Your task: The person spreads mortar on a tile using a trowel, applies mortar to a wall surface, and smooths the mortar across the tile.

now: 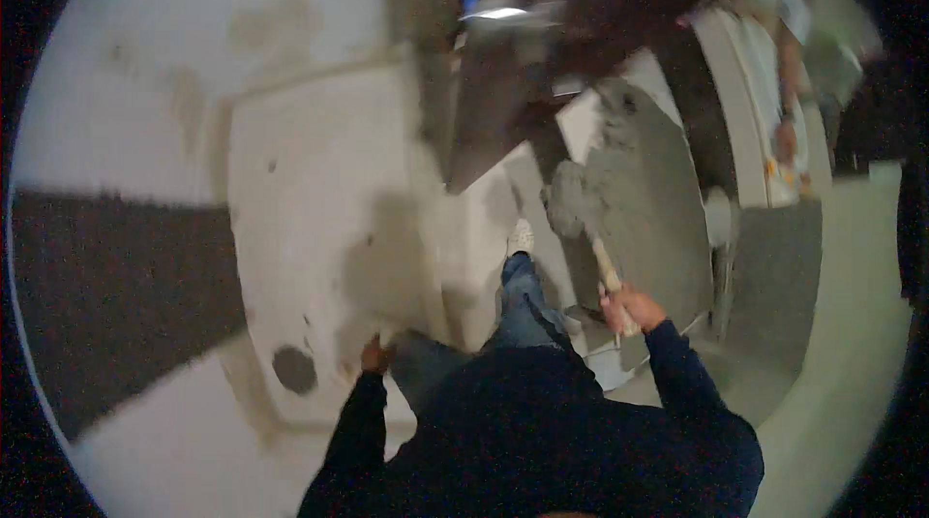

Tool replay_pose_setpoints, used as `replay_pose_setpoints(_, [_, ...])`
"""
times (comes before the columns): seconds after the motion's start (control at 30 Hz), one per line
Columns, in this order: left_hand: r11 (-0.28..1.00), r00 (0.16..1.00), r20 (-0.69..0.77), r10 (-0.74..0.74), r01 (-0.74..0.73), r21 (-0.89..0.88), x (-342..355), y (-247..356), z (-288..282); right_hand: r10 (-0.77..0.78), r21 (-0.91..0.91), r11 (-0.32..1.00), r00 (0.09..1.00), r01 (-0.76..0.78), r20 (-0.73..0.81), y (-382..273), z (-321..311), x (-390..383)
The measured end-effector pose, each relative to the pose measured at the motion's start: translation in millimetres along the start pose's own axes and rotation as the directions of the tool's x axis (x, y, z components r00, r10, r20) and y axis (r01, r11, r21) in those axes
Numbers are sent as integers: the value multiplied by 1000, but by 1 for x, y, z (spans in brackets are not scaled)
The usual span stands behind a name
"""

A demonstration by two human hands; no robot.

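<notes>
My right hand (634,309) is closed round the pale handle of a trowel (607,263). A lump of wet grey mortar (573,198) covers the trowel's far end, so the blade is hidden. Beneath it spreads a broad grey surface (663,228) with more mortar heaped toward its far side. My left hand (375,355) hangs low at my left, over the near part of a white tub-like basin (319,160). Its fingers are blurred, and whether they hold anything does not show.
A round dark spot (294,370) marks the basin's near left. My shoe (521,237) stands on the pale floor strip beside the basin. Ahead rises a dark brown panel (513,82) with a blue strip. At the far right another person's arm (789,82) reaches down by a white ledge (740,111).
</notes>
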State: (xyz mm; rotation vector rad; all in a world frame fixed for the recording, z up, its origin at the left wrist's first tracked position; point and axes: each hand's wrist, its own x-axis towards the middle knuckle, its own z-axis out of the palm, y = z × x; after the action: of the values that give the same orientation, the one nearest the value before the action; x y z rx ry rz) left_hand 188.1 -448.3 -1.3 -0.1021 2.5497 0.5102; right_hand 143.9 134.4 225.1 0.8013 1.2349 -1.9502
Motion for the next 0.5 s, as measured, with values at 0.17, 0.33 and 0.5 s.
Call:
replay_pose_setpoints(0.17, [970, 933, 303, -192, 227, -84, 8, 74, 35, 396, -611, 745, 915, -267, 82, 4, 57, 16])
replay_pose_setpoints(0.33, [664, 672, -18, -740, 727, -173, -55, 92, 160, 573, -971, 114, 784, 211, 238, 8, 227, 137])
replay_pose_setpoints(0.5, [434, 627, 304, -717, 743, -509, -45, 128, 72, 709, -948, -68, 684, 310, 173, 59, 339, 271])
